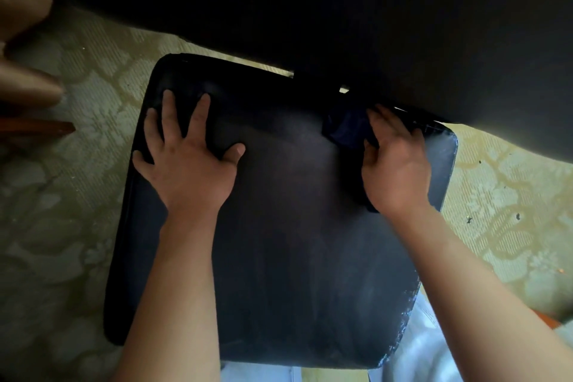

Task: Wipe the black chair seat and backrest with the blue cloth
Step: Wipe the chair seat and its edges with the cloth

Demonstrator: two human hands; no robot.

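The black chair seat (279,242) fills the middle of the view, seen from above, with worn, flaking edges on its right side. The dark backrest (341,9) spans the top of the frame. My left hand (189,161) lies flat on the seat's far left part, fingers spread, holding nothing. My right hand (397,164) presses the crumpled blue cloth (347,127) onto the seat's far right corner, close under the backrest. Part of the cloth is hidden beneath my palm.
A pale green patterned carpet (62,195) surrounds the chair. Tan furniture pieces (21,40) and a brown wooden piece (37,127) stand at the left edge. Light-coloured clothing (418,350) shows below the seat's near right corner.
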